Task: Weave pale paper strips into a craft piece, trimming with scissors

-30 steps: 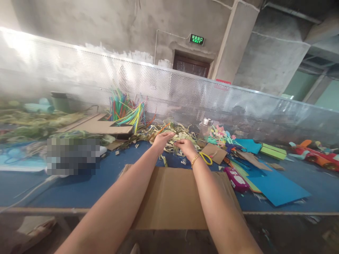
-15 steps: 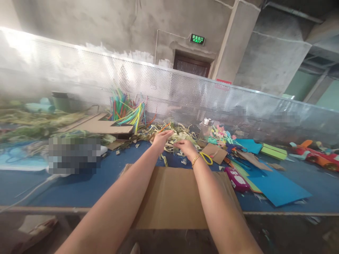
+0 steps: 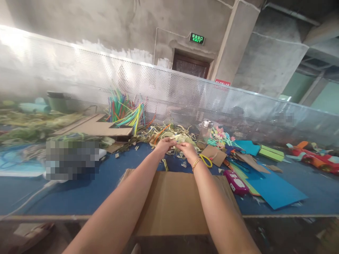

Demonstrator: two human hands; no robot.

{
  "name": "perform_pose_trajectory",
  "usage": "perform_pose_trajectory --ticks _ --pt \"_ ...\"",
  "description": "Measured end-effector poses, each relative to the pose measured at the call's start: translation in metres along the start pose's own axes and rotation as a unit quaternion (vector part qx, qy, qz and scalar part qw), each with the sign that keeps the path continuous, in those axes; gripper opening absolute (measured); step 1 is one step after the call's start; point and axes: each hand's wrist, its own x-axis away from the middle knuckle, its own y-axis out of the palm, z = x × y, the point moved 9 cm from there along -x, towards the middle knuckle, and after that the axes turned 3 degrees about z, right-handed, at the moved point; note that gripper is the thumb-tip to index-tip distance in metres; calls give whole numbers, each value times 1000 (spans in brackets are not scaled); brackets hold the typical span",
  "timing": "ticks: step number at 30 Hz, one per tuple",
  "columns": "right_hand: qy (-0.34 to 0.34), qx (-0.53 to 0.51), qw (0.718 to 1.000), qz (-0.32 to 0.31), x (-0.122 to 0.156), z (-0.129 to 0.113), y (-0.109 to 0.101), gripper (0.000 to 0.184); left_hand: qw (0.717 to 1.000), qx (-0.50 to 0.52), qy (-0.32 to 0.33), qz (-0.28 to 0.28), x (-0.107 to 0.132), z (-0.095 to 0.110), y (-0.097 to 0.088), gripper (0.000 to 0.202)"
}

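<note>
My left hand [image 3: 164,146] and my right hand [image 3: 187,150] meet fingertip to fingertip over the far edge of a brown cardboard sheet [image 3: 172,204]. The fingers of both are closed in a pinch. Whatever lies between them is too small to make out. Right behind the fingers spreads a heap of pale, dry leaf-like strips [image 3: 189,134], with an orange strip [image 3: 161,133] across it. A greenish twisted strip [image 3: 165,164] lies just below my left hand. Yellow-handled scissors [image 3: 206,161] rest beside my right wrist, which wears a gold bracelet.
A clear jar with a metal lid [image 3: 206,131] stands behind the scissors. Coloured pipe cleaners [image 3: 124,113] stand at back left near cut cardboard [image 3: 111,131]. To the right lie a magenta box [image 3: 236,182], blue sheets [image 3: 278,188] and a red toy vehicle [image 3: 312,157].
My left hand has come down and its outstretched fingers have closed. Both hands' fingertips, apart before, now meet. The view has shifted slightly.
</note>
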Motion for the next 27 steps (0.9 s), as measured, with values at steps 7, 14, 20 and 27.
perform_pose_trajectory --ticks 7,14,20,27 --pt "51 -6 998 -24 1 6 3 42 1000 9 3 16 0 3 -2 40" --pt "58 10 998 -23 -3 13 2 41 998 12 -29 48 -6 -3 -8 40" --pt "55 -18 998 -5 -7 17 0 42 998 -18 -55 13 -3 -8 -2 39" --pt "52 -2 999 -11 -5 17 2 38 998 -42 -30 17 -1 -4 -1 36"
